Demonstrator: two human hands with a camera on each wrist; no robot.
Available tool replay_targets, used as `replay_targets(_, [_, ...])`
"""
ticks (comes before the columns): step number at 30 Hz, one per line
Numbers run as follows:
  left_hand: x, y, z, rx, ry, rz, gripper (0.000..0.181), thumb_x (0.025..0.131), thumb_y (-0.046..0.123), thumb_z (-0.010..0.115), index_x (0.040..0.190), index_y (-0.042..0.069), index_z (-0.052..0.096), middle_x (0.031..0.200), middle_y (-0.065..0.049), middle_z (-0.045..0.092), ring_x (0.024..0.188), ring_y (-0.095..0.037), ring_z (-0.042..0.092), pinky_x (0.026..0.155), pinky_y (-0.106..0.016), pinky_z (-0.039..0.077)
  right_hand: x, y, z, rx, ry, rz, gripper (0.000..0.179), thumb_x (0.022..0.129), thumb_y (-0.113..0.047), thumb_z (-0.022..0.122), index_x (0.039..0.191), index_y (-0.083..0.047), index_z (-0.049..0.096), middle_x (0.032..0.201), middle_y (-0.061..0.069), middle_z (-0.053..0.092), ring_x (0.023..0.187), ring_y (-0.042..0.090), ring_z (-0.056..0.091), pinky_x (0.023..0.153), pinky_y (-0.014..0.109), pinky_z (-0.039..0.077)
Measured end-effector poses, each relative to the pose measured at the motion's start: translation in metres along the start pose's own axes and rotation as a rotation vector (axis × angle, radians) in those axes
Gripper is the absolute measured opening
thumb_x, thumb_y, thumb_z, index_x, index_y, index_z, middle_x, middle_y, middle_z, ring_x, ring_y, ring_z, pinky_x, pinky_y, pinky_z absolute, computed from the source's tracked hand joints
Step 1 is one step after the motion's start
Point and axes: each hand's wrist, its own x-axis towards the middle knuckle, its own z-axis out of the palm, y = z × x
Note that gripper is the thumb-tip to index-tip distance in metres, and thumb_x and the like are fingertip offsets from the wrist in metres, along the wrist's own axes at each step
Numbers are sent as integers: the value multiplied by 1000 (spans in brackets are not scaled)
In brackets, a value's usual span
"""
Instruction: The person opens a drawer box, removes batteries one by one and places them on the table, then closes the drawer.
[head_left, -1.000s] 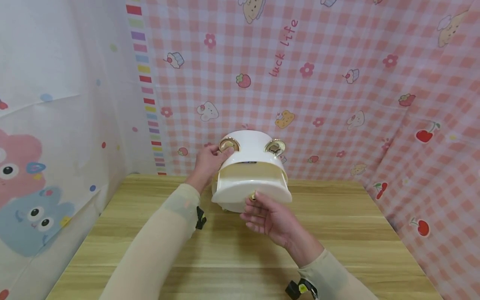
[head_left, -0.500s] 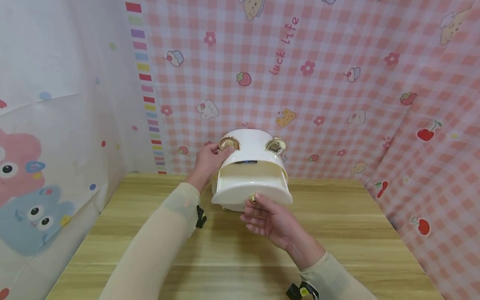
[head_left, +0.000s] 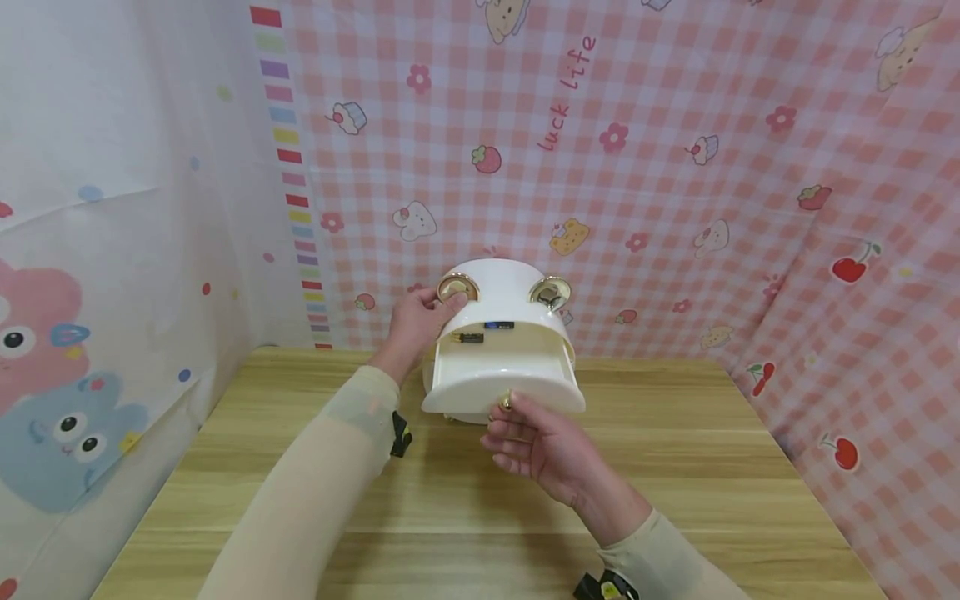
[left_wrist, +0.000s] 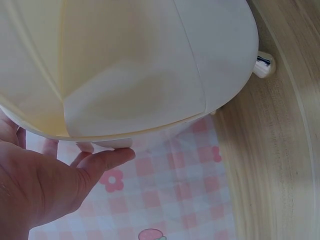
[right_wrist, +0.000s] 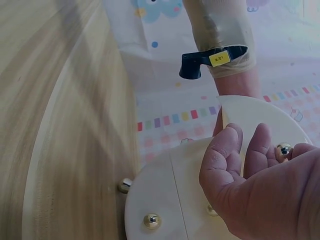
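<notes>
A white bear-shaped drawer box (head_left: 495,287) with gold-rimmed ears stands at the back of the table. Its upper drawer (head_left: 461,393) is pulled out. Inside lie a blue-and-black battery (head_left: 498,325) and a black battery with a gold end (head_left: 471,337). My left hand (head_left: 416,327) grips the box's left ear (head_left: 452,286), thumb in front; in the left wrist view that hand (left_wrist: 55,175) is at the box's edge. With thumb and index finger, my right hand (head_left: 551,446) pinches the drawer's gold knob (head_left: 506,403), its other fingers loosely curled below.
The wooden table (head_left: 450,517) extends in front and to both sides of the box. A pink checked cloth (head_left: 660,275) hangs close behind it, and a white cartoon cloth (head_left: 150,275) at the left. Small gold feet (right_wrist: 125,185) show under the box.
The right hand has drawn the drawer slightly further toward me. The black battery has come into view and more of the blue one shows. The left hand stays on the ear.
</notes>
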Motion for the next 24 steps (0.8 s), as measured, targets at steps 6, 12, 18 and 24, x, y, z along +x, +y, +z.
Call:
replay_targets(6, [0, 0, 0, 7, 6, -9, 49, 97, 52, 76, 130, 16, 76, 90, 0, 70, 80, -14, 64, 72, -27, 54, -1, 3, -1, -6, -3, -2, 36, 112, -45, 53, 105, -20, 77, 95, -7, 82, 95, 12, 79, 85, 30, 62])
replay_targets(12, [1, 1, 1, 0, 16, -18, 51, 97, 50, 77, 134, 15, 75, 98, -3, 72, 82, -13, 65, 73, -26, 54, -2, 3, 0, -13, 7, -3, 36, 113, -44, 52, 104, -20, 77, 94, -8, 82, 95, 12, 78, 86, 30, 61])
replay_targets(18, [0, 2, 2, 2, 23, -8, 49, 98, 48, 77, 133, 13, 75, 92, 0, 69, 80, -13, 63, 70, -25, 53, -2, 3, 0, -5, 12, -6, 36, 113, -44, 52, 104, -20, 77, 93, -8, 82, 95, 12, 78, 86, 31, 62])
replay_targets(24, [0, 1, 2, 9, 29, 6, 48, 98, 47, 77, 130, 11, 76, 87, 2, 65, 78, -13, 61, 69, -24, 52, -2, 3, -1, -4, 14, -10, 35, 113, -43, 53, 104, -19, 77, 94, -7, 82, 95, 12, 78, 87, 30, 62])
